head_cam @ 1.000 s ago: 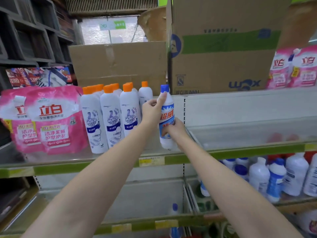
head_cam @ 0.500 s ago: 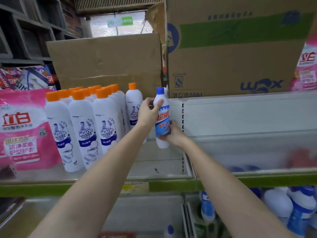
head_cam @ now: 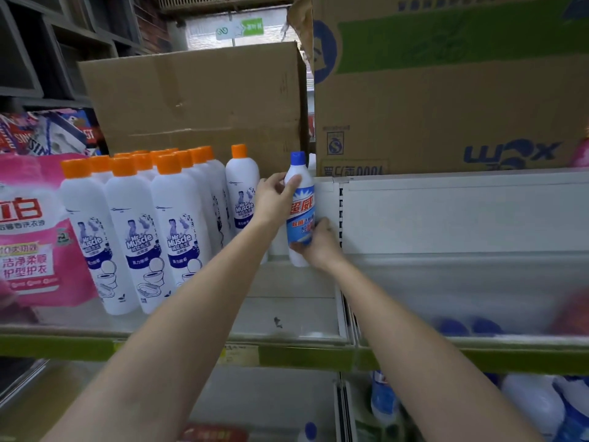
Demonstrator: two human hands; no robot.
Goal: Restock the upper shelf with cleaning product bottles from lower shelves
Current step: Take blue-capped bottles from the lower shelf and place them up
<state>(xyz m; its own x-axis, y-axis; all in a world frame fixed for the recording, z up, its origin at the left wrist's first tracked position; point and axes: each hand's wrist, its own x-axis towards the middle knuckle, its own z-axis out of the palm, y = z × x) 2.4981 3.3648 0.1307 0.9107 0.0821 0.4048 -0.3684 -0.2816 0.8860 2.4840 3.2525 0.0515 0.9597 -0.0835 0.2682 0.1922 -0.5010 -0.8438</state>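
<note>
Although only 1 view is given, the head view, the deciding relation is plainly shown there: the blue-capped bottle [head_cam: 301, 207] is held upright, its long axis vertical, between 2 grips placed 1 above the other. The shoulder just below the cap is clasped by the left hand [head_cam: 274, 199] from the left side, thumb laid across the front, while the lower body is wrapped by the right hand [head_cam: 318, 242] from the right and beneath. The bottle is carried at the back right corner of the upper shelf [head_cam: 287, 317], just beside the white upright [head_cam: 331, 215] to the right of the grips and just right of the nearest orange-capped bottle [head_cam: 242, 193]. Both hands appear equally near; a short lowering is judged to remain. The bottle's base is partly covered by the right palm, so contact with the shelf floor cannot be told. Bottles on the lower shelf [head_cam: 541, 406] are blurred and cut off at the frame edge.
</note>
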